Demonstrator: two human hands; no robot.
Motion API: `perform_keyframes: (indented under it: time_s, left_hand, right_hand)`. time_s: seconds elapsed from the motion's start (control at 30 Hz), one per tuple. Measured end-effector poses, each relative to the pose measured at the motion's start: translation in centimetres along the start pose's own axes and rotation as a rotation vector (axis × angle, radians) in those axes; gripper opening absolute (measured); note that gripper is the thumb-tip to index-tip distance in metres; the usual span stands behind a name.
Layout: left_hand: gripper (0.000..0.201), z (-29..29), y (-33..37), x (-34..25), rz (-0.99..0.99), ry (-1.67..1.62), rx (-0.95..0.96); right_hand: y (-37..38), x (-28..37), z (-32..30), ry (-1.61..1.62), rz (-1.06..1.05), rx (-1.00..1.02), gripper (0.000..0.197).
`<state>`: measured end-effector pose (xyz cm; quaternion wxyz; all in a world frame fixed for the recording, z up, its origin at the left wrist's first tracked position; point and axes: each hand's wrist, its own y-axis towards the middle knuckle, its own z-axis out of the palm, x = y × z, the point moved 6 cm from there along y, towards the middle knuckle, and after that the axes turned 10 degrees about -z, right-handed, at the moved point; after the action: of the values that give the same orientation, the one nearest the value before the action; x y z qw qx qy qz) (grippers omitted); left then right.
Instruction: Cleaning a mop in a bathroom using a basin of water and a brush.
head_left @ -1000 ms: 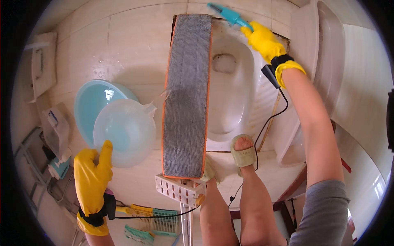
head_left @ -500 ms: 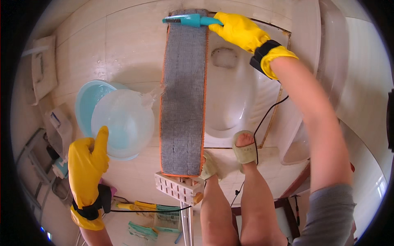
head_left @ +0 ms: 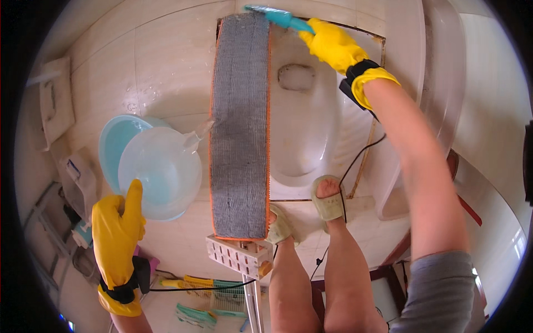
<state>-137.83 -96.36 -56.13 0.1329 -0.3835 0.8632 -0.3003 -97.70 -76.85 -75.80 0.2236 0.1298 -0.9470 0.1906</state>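
- The right hand (head_left: pixel 332 45), in a yellow rubber glove, is closed around the handle of a teal brush (head_left: pixel 277 16); it sits at about one o'clock in the view, over the squat toilet pan (head_left: pixel 311 139).
- Against a second ago, this hand has swung from the far right of the pan across toward twelve o'clock, so the brush head now reaches the top end of the grey mop pad (head_left: pixel 240 127). Judged from that, the work has passed from the pan to scrubbing the pad, starting at its far end.
- The left hand (head_left: pixel 117 233), also gloved in yellow, is empty with fingers together and pointing up toward the clear basin (head_left: pixel 161 177); it has risen a little and now just touches or overlaps the basin's near rim, at eight o'clock.
- The mop pad lies flat on the tiled floor (head_left: pixel 155 61), its long axis running six to twelve o'clock, with the white mop head bracket (head_left: pixel 240 256) at the near end by the sandalled feet (head_left: pixel 327 198).
- The brush's long axis runs roughly three to nine o'clock, head toward nine.
- A blue basin (head_left: pixel 114 147) sits under the clear one.
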Motion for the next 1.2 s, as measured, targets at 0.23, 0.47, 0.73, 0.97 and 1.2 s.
perform_keyframes:
  time_s: [0.23,0.47,0.73,0.97,1.2]
  left_hand:
    - [0.060,-0.4,-0.6,1.1,-0.012,-0.008,-0.010]
    - [0.059,-0.1,-0.8,1.7,-0.057,-0.012,-0.030]
    - [0.058,0.1,-1.4,0.8,-0.088,-0.043,0.023]
    - [0.057,0.3,-2.3,1.9,-0.032,-0.033,0.035]
    - [0.054,-0.2,-3.1,3.5,0.141,0.087,-0.070]
  right_hand:
    - [-2.6,2.2,1.4,0.030,-0.100,0.032,0.031]
    - [-2.4,3.3,2.1,-0.046,-0.121,0.077,0.031]
    - [-0.3,2.9,1.4,-0.217,-0.239,-0.081,0.030]
    - [-8.2,8.5,2.0,-0.249,-0.585,0.051,0.024]
    - [-15.6,13.0,2.6,-0.201,-0.747,0.053,0.026]
